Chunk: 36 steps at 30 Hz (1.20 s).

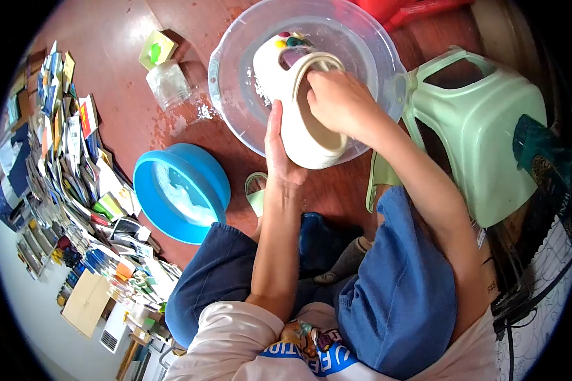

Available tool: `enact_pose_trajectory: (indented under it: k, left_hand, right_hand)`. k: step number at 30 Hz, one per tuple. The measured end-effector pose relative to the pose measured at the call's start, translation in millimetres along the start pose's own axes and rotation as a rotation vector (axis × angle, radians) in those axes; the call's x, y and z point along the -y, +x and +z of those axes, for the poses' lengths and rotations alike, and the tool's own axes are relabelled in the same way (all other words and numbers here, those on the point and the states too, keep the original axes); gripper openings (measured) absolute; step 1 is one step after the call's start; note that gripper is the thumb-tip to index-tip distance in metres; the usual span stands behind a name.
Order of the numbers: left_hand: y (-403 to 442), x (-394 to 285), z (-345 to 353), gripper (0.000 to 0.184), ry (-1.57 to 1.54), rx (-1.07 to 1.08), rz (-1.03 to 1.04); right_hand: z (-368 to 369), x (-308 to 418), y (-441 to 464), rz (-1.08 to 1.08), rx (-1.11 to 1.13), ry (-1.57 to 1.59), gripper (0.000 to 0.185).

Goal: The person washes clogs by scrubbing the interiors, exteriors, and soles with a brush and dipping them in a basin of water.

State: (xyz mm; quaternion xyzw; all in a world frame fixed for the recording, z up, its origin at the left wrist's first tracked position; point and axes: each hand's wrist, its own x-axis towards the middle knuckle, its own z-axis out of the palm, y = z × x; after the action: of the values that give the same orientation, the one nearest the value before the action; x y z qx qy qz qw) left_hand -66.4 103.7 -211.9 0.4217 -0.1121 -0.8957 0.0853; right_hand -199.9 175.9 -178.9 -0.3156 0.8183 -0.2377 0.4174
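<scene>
A white clog (292,130) with colourful charms near its toe is held over a large clear basin (232,117). My left hand (283,149) supports the clog's side from below left, fingers wrapped against it. My right hand (340,101) reaches into the clog's foot opening; its fingertips are hidden inside, and I cannot make out whether they hold anything. White foam clings beside the clog, and water shows in the basin.
A blue basin (222,184) with sudsy water stands at left. Beyond it are a clear container (168,84), a small yellow-green box (156,49) and piled books (70,146). A pale green stool (489,120) stands at right, a red object (394,11) at the top.
</scene>
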Motion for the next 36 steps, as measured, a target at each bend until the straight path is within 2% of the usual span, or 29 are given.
enact_pose_trajectory:
  k: [1, 2, 6, 7, 8, 10, 11, 12, 14, 16, 19, 21, 24, 25, 26, 28, 31, 32, 35, 36]
  left_hand:
    - [4, 1, -1, 0.047, -0.085, 0.078, -0.053]
    - [5, 3, 0, 0.048, -0.006, 0.005, -0.011]
    - [5, -8, -7, 0.048, -0.014, 0.102, 0.013]
    - [6, -7, -5, 0.047, 0.003, 0.12, -0.013]
    - [2, -1, -4, 0.048, 0.046, 0.072, 0.0]
    - [-6, 11, 16, 0.05, 0.129, -0.041, 0.06]
    - [-5, 11, 15, 0.051, 0.053, -0.027, 0.031]
    - [-4, 6, 11, 0.051, 0.056, -0.032, 0.037]
    - [0, -7, -2, 0.051, 0.004, 0.071, 0.025]
    - [2, -17, -5, 0.05, -0.067, 0.116, 0.035]
    - [-4, -8, 3, 0.049, -0.027, 0.034, 0.035]
    - [-7, 0, 11, 0.049, 0.057, -0.026, 0.058]
    - [-4, -9, 2, 0.05, 0.027, 0.057, 0.066]
    - [-2, -15, -4, 0.05, -0.004, 0.083, 0.082]
    - [0, -20, -6, 0.05, -0.036, 0.072, 0.089]
    - [-1, -19, -1, 0.051, 0.026, 0.038, 0.097]
    - [-11, -7, 16, 0.049, 0.052, 0.013, 0.078]
    - [-11, -3, 18, 0.049, 0.119, -0.032, 0.112]
    - [-7, -15, 8, 0.049, 0.024, 0.038, 0.114]
    - [-7, -20, 8, 0.049, 0.002, 0.051, 0.13]
  right_hand:
    - [3, 0, 7, 0.017, -0.026, -0.047, 0.043]
    - [5, -5, -1, 0.016, -0.028, -0.044, 0.043]
    - [-18, 8, -69, -0.057, 0.048, -0.05, 0.046]
    - [-25, 16, -66, 0.041, 0.114, -0.069, 0.046]
    - [-14, 7, -50, 0.038, 0.112, -0.066, 0.046]
    - [17, -21, -4, 0.014, -0.247, -0.145, 0.045]
    - [8, -16, -1, 0.052, -0.14, -0.109, 0.045]
    - [-4, -6, -10, 0.047, -0.137, -0.104, 0.045]
    - [-20, 15, -48, 0.008, 0.084, 0.012, 0.039]
    - [-17, 9, -74, -0.179, 0.006, -0.038, 0.044]
    - [-15, 7, -50, -0.155, -0.044, -0.09, 0.043]
    - [-6, 4, -17, -0.046, -0.078, -0.107, 0.043]
    - [-15, 12, -52, -0.136, -0.033, -0.002, 0.042]
    - [-23, 21, -70, -0.046, 0.061, -0.01, 0.048]
    - [-24, 18, -83, -0.112, 0.065, -0.032, 0.048]
    - [-23, 18, -80, -0.079, 0.024, -0.102, 0.047]
    - [-11, 4, -26, -0.033, -0.127, -0.104, 0.033]
    - [-8, 1, -28, -0.03, -0.126, -0.1, 0.033]
    - [-10, 8, -57, -0.095, -0.114, -0.096, 0.038]
    - [-18, 15, -76, -0.122, -0.016, -0.087, 0.04]
